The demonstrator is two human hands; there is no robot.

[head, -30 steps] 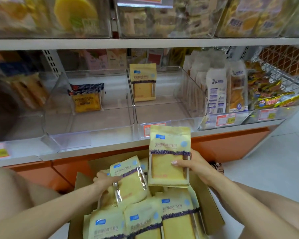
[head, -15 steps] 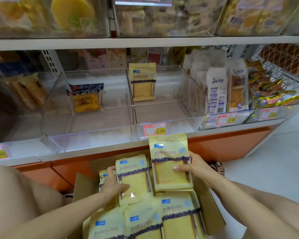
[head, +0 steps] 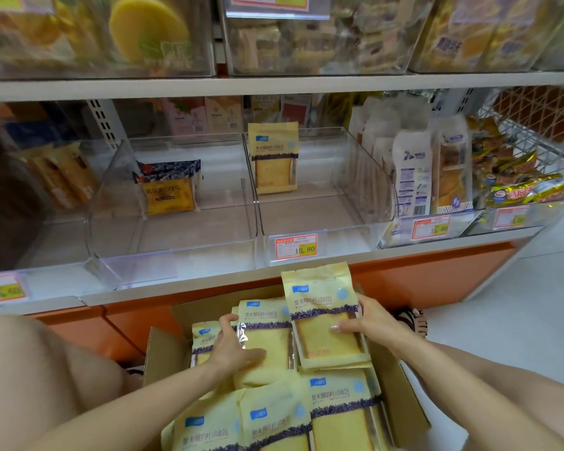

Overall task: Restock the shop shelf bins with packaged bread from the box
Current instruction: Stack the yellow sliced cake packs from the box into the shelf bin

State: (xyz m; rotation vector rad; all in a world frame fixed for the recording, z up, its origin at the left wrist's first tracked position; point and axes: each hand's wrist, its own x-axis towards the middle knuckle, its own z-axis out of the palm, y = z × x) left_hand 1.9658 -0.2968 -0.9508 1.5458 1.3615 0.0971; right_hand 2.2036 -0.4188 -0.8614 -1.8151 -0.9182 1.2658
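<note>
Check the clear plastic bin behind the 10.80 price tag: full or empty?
Nearly empty: clear plastic bin holds one yellow bread packet, upright at back.

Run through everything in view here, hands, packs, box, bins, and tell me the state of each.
Left hand, grips the left pack by its edge.
Right hand, holds the raised pack.
Left pack, upright in the box.
Raised pack, upright above the box.
Box, open, many packs inside.
Middle bin, nearly empty, one shelf pack at the back.
Left bin, one dark-topped pack.
Right bin, crowded with white packs.
</note>
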